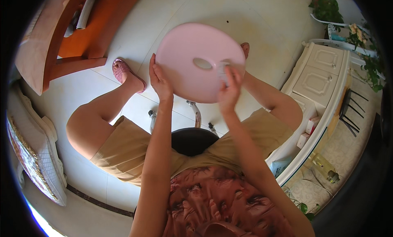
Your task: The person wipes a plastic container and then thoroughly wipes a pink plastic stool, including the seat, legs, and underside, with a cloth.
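A rounded pink plastic stool seat (186,59) with an oval hole near its middle is held up in front of me, between my knees. My left hand (162,82) grips its left edge, thumb side upward along the rim. Against the top surface, right of the hole, my right hand (230,87) presses a small whitish thing (223,69) that looks like a wipe or cloth. Motion blurs that hand's fingers and the whitish thing. The seat's underside, and any legs it has, are hidden.
Under me shows a black swivel stool (190,141) with metal legs and casters. To the right stands a white cabinet (319,71) with a glass-edged top, a black rack (352,112) and trailing plants (370,69). At upper left is a brown wooden table (86,44).
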A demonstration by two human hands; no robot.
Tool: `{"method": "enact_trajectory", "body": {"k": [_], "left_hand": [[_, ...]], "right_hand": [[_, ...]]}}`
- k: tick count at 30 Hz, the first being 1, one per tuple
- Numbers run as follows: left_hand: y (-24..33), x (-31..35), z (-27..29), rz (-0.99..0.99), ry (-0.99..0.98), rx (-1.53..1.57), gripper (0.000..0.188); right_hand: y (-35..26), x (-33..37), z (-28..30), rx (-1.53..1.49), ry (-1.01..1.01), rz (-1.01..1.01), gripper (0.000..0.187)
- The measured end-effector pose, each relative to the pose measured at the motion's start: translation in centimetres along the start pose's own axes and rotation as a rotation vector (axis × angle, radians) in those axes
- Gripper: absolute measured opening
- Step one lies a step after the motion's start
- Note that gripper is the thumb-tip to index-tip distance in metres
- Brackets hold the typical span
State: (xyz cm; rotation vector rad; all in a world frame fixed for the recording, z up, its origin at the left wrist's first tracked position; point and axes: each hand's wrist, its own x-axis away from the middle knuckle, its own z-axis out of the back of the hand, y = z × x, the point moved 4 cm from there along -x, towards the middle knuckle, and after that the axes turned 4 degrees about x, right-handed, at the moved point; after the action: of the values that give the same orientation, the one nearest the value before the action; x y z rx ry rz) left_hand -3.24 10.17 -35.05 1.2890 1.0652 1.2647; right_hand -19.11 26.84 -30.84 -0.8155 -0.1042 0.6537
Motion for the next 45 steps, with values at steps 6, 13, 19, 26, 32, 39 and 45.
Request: {"method": "enact_trajectory", "body": {"k": [6,13,19,26,32,39,45], "left_hand": [[0.0,0.0,-0.1,0.019,-0.008,0.005,0.049],[-0.2,0.4,0.0,-0.008,0.062,-0.009,0.039],[-0.5,0.2,0.4,0.146,0.063,0.072,0.046],[0.4,0.2,0.1,0.131,0.13,0.165,0.047],[-0.7,0.3,0.8,0.14,0.139,0.17,0.047],[-2.7,-1.9,3.2,0.492,0.034,0.689,0.057],[3.5,-4.6,2.4,0.377,-0.145,0.374,0.038]], "right_hand": [[-7.7,1.0,-5.5,-0.212,-0.394,0.069,0.063],[-2.8,-2.8,-2.5,-0.003,-0.041,0.026,0.061],[-10.3,-1.1,-8.3,-0.066,-0.475,0.221,0.064],[-3.9,-12.3,-5.6,0.01,-0.006,0.032,0.051],[-11.7,-7.8,-12.1,-0.059,-0.267,0.268,0.055],[-10.8,-1.3,-6.0,-0.053,-0.915,0.647,0.049],[-12.8,-4.7,-7.4,-0.126,-0.784,0.493,0.04]]}}
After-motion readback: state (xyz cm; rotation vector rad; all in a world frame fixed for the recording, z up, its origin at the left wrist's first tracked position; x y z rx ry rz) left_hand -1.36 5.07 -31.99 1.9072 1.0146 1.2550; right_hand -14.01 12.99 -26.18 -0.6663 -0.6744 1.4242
